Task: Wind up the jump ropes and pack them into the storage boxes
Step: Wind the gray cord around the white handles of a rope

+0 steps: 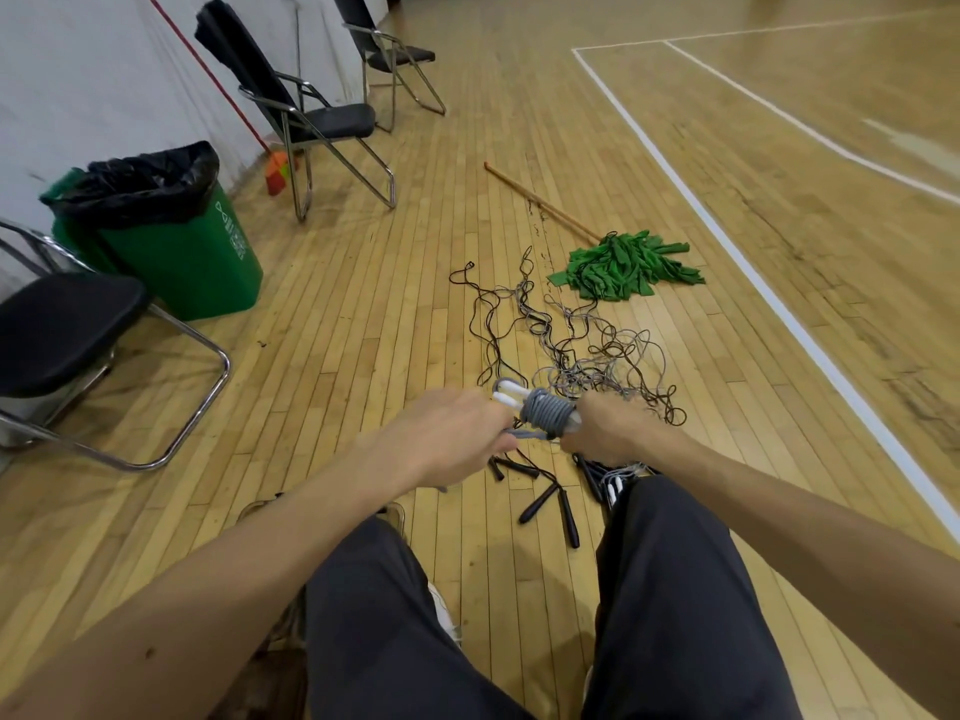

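A wooden plank floor (363, 330) of a sports hall fills the view, pale and scuffed, with darker wear marks to the right. White court lines (727, 236) run diagonally across the right side, and the floor beyond them lies open. A white wall (78, 70) closes the left edge.

3 black folding chairs with metal frames stand along that side: 1 at the near left (62, 330), 1 further back (332, 122), and 1 beyond it (395, 54). Between the first 2 stands a green bin (197, 252) lined with a black bag. Its side carries a white mark and small writing, too small to read. A red-handled broom (278, 171) leans on the wall behind the middle chair.

A mop (623, 265) with green cloth strips and a wooden stick lies on the floor ahead, near the court line. Just in front of it sprawls a loose tangle of thin black and grey ropes (587, 350). Several black handles (545, 504) lie nearer, between the person's knees, which are in dark trousers.

Above them, held off the floor, is a jump rope (545, 413) with white handles and grey cord coiled tightly round them. The right hand (608, 423) grips its right end, fingers curled closed round it. The left hand (452, 433) is at the left end, fingers curled and pinching the grey cord that runs off the coil.
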### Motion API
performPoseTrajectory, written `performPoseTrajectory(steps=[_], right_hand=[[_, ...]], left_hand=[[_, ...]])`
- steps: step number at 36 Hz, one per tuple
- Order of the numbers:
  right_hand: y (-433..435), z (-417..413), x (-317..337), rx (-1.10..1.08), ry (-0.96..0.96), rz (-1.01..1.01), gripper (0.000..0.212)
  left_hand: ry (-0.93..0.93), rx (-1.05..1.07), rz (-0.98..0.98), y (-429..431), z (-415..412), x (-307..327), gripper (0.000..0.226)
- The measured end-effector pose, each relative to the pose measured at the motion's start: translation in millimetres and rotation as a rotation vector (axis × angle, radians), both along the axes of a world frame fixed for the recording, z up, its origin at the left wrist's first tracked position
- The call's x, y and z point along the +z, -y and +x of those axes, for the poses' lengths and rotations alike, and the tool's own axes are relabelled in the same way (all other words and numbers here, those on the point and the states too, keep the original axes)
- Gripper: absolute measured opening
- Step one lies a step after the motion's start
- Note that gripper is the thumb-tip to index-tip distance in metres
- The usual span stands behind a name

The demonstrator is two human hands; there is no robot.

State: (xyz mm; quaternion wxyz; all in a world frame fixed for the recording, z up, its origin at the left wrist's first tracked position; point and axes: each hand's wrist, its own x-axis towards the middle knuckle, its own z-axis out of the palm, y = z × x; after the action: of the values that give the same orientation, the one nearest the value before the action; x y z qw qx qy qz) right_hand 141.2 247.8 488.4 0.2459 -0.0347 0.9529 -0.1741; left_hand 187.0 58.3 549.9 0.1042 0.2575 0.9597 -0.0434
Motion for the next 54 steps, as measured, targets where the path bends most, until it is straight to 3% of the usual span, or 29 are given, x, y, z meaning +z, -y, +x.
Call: performPoseTrajectory(steps=[4,7,8,11,15,19,26,32,37,41,44,46,48,50,54], right_hand=[[4,7,2,0.108,0.079,0.000,0.026],[10,23,14,0.235,0.109,0.032,0.052],[11,28,16,0.345,0.131,0.119,0.049],[14,27,18,0.397,0.228,0.180,0.021],[17,32,21,0.376,0.345,0.098,0.021],[19,40,30,0.443,0.405,0.021,0.024],[15,46,54,0.642,0.358,-0.064,0.034],[2,43,81,0.752,0.431,-0.179,0.029],[-11,40,88,0.761,0.524,-0.412,0.020],[-15,39,89,0.745,0.537,-0.618,0.022],[-15,36,86,0.667,0.495,-0.750,0.030],[-16,35,86,0.592,0.454,-0.837,0.022],[-18,33,87,0.520,0.407,-0.898,0.014],[-19,32,88,0.492,0.351,-0.918,0.014],[-23,28,90,0.398,0.255,-0.949,0.021]], left_hand=[[-0.116,-0.161,-0.081,2,-6,13,0.033],[-0.163,-0.240,-0.115,8,-11,20,0.037],[-0.177,-0.259,-0.113,10,-12,23,0.039],[-0.239,-0.324,-0.125,12,-14,27,0.043],[-0.274,-0.375,-0.075,14,-16,24,0.042],[-0.199,-0.350,0.082,17,-15,22,0.040],[-0.046,-0.234,0.188,23,-17,21,0.036],[0.037,-0.188,0.332,21,-4,15,0.028],[0.141,-0.160,0.572,22,6,9,0.018],[0.158,-0.130,0.698,21,5,0,0.024],[0.291,-0.013,0.861,24,4,-11,0.008],[0.289,0.167,0.807,22,9,-12,0.019],[0.244,0.168,0.717,17,13,-14,0.030],[0.217,0.094,0.818,11,20,-14,0.027],[0.275,0.196,0.906,9,17,-25,0.024]])
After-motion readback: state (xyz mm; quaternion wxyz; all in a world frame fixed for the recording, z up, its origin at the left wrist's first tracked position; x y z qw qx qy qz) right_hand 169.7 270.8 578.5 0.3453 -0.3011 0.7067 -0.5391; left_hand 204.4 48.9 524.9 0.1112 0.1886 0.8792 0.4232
